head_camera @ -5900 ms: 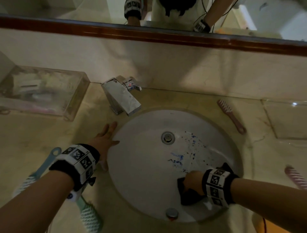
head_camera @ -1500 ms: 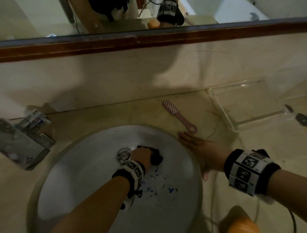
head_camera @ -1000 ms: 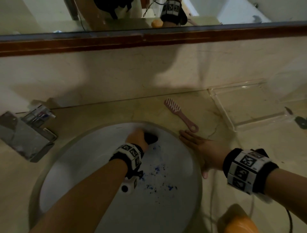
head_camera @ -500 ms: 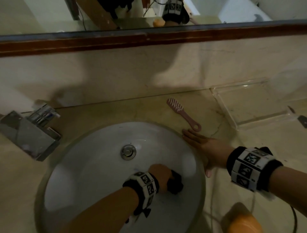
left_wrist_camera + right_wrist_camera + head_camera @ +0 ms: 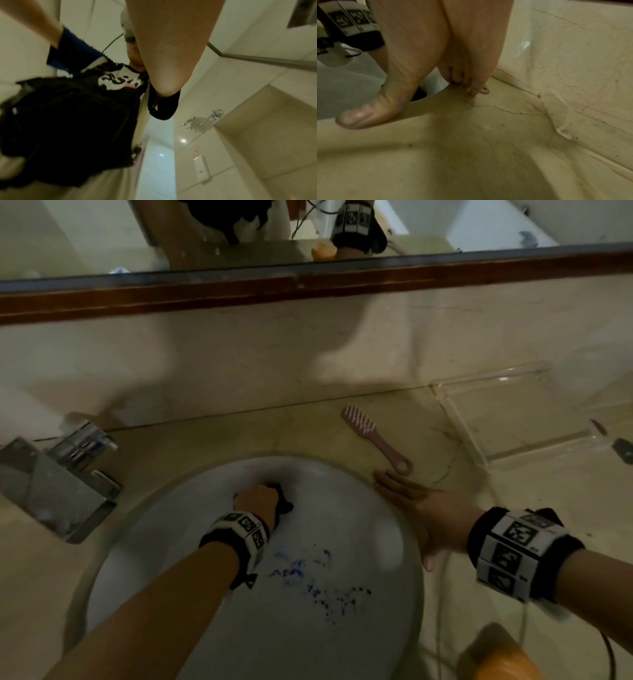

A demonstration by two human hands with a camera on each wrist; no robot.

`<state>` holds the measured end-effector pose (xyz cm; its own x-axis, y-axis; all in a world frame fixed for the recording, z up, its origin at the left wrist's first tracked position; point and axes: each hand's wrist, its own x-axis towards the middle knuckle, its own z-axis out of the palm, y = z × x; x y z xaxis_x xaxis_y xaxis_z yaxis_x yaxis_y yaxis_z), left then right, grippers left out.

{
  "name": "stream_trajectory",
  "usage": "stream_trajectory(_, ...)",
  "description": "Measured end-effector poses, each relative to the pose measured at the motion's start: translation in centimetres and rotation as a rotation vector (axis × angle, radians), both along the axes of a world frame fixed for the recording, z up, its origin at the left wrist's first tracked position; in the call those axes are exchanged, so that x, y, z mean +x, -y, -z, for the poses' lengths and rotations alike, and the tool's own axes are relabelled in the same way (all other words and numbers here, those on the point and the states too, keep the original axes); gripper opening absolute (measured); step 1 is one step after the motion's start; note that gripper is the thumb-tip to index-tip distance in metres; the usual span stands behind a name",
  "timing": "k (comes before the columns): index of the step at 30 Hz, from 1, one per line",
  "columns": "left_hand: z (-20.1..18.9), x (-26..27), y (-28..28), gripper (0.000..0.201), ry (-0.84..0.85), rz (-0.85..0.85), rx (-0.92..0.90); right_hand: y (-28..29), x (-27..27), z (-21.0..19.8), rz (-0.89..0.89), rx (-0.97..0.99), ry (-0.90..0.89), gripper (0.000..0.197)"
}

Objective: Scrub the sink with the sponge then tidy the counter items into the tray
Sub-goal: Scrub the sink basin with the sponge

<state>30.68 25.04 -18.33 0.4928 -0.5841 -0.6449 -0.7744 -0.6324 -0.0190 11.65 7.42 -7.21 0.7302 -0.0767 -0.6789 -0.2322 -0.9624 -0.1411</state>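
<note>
Left hand (image 5: 257, 503) balls the soft, squashy sponge (image 5: 282, 501) against the sink's (image 5: 342, 628) far wall, right hand (image 5: 419, 505) spread flat on the counter's (image 5: 513, 525) sink edge.

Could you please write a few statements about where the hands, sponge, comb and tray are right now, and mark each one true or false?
1. The left hand grips the dark sponge inside the sink. True.
2. The right hand holds the pink comb. False: it lies flat on the counter at the sink's edge, holding nothing; the comb lies on the counter beyond its fingers.
3. Blue stains are in the sink. True.
4. The comb is inside the clear tray. False: it lies on the counter between sink and tray.
5. The sponge is on the stains. False: it is farther back in the bowl.
</note>
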Motion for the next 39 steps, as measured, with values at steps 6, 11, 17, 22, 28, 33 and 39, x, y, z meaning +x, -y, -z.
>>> stream_trajectory(6,1.5,-2.3,1.5,0.035,-0.121,0.002,-0.011,0.3,-0.1,0.4,0.016,0.019,0.013,0.138)
stream_trajectory(11,1.1,-8.4,2.6,0.031,-0.240,0.249,-0.118,0.2,0.0,0.2,0.004,0.013,0.023,0.136)
stream_trajectory(17,0.2,-12.0,1.0,0.028,-0.466,0.468,-0.045,0.1,0.1,0.0,0.007,0.021,0.000,0.136)
stream_trajectory(22,-1.0,-9.0,0.6,0.021,-0.637,0.333,-0.140,0.0,0.1,-0.1,0.015,0.049,0.018,0.135)
stream_trajectory(28,-2.1,-4.5,3.4,0.037,-0.359,0.245,-0.437,0.2,-0.1,0.5,-0.018,0.007,0.033,0.135)
stream_trajectory(33,-0.6,-10.6,3.1,0.045,-0.439,0.512,-0.318,0.3,0.0,0.5,-0.011,-0.001,0.010,0.136)
stream_trajectory(39,3.6,-13.9,-2.6,0.042,-0.509,0.738,-0.271,0.4,0.0,0.6,0.018,0.033,0.021,0.138)
